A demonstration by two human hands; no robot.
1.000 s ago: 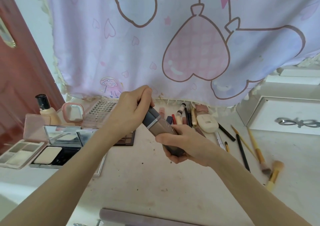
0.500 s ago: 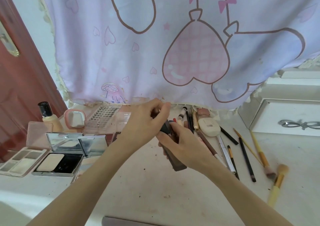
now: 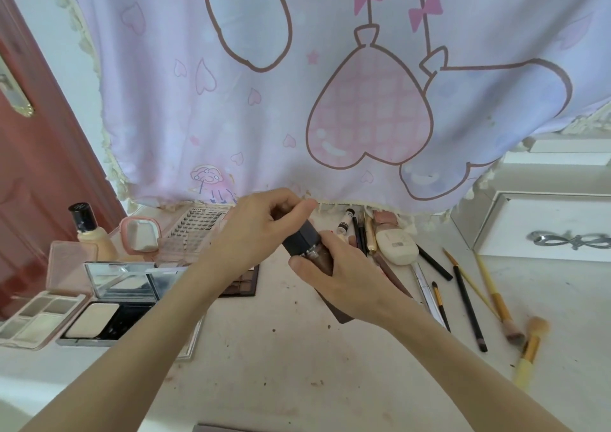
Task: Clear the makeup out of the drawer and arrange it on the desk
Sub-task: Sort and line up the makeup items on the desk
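Between both hands point(image 3: 264, 230), bottle point(image 3: 314, 253) cap-up-left

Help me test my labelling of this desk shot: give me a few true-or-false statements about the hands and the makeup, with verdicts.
1. Both hands hold one brown bottle with a dark cap. True: the left hand grips the cap end, the right hand the body.
2. The foundation bottle with the black cap lies flat. False: it stands upright at the desk's left.
3. The powder compact with a mirror is open. True.
4. The two yellow-handled brushes lie left of the hands. False: they lie at the right.
5. The white drawer front carries a silver bow handle. True.
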